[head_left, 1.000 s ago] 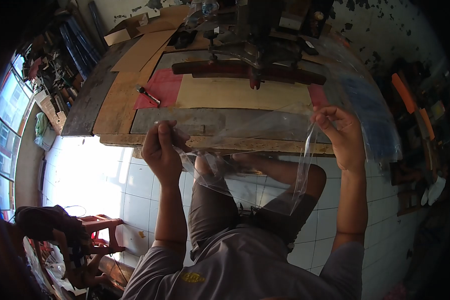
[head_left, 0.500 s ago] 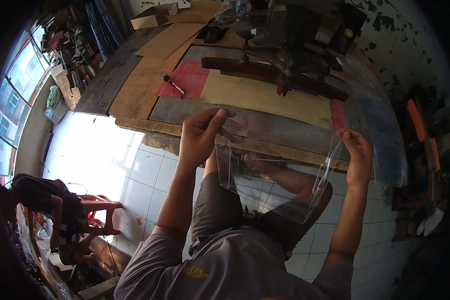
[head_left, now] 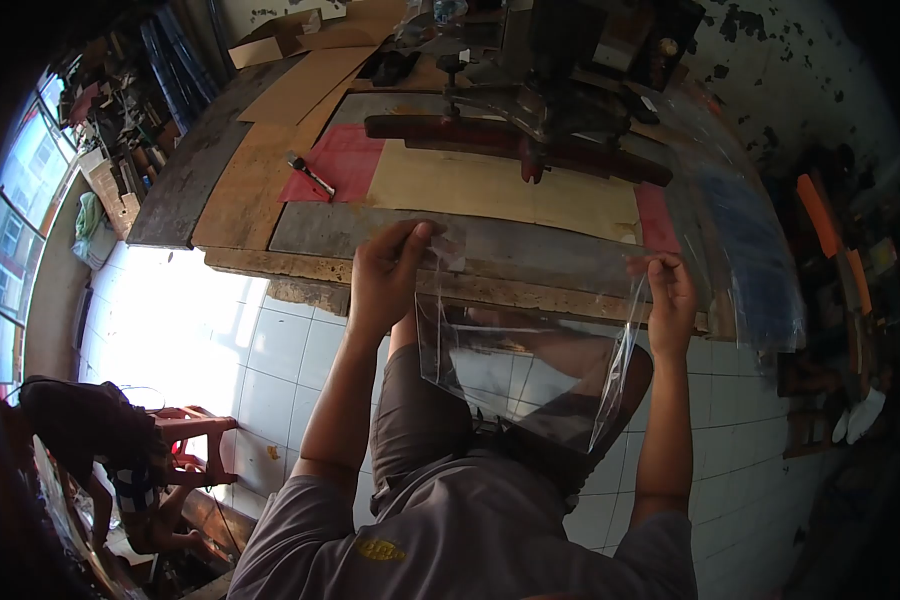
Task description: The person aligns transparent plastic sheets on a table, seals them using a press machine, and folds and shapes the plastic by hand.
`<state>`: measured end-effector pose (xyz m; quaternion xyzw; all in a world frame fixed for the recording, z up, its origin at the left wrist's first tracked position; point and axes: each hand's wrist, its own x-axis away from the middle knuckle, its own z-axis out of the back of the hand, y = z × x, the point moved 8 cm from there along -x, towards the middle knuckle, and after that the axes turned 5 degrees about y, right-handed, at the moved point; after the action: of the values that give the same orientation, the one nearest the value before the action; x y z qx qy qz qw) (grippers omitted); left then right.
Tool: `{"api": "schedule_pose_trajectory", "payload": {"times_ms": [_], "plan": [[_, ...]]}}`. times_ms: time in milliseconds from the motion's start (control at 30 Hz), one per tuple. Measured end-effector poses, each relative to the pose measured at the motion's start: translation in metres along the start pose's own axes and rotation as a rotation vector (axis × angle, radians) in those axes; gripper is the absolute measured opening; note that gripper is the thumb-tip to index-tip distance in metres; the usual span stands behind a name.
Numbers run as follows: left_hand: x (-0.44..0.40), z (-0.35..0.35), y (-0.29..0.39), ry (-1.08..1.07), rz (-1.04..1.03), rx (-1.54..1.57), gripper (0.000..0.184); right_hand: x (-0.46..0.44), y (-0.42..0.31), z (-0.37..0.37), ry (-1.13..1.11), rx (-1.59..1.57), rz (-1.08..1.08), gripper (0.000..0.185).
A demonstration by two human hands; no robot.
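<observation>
Plastic film [head_left: 525,360], clear and thin, hangs in front of the worktop's [head_left: 240,190] near edge, above the person's lap. Left hand [head_left: 385,275] and right hand [head_left: 671,300] each pinch an upper part of it, thumb against fingers. Should either pinch loosen, that side could slip free; uneven pull might crease the film or make it cling to itself. Whether it is a sheet or a bag is hard to tell; the exact pinch points are partly hidden.

Dark machine [head_left: 535,108] cut off above, shirt emblem [head_left: 381,550] too blurred to read
</observation>
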<state>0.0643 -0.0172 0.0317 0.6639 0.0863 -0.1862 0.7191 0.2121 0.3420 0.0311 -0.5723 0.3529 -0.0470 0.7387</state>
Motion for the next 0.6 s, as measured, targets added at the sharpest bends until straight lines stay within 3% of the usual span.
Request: {"api": "schedule_pose_trajectory", "payload": {"times_ms": [167, 267, 367, 500, 600], "plan": [[0.022, 0.013, -0.019, 0.091, -0.114, -0.23, 0.027, 0.045, 0.022, -0.01, 0.004, 0.019, -0.01, 0.019], [0.03, 0.016, -0.032, 0.133, -0.035, -0.176, 0.017, 0.06, 0.025, -0.02, -0.008, 0.218, -0.025, 0.02], [0.037, 0.019, -0.037, 0.199, -0.177, -0.285, 0.012, 0.069, 0.034, -0.026, 0.062, 0.234, 0.149, 0.016], [0.047, 0.022, -0.055, 0.291, -0.309, -0.332, 0.009, 0.075, 0.021, -0.035, 0.107, 0.51, 0.657, 0.011], [0.05, 0.021, -0.057, 0.32, -0.397, -0.36, 0.009, 0.077, 0.031, -0.035, 0.141, 0.533, 0.735, 0.011]]}}
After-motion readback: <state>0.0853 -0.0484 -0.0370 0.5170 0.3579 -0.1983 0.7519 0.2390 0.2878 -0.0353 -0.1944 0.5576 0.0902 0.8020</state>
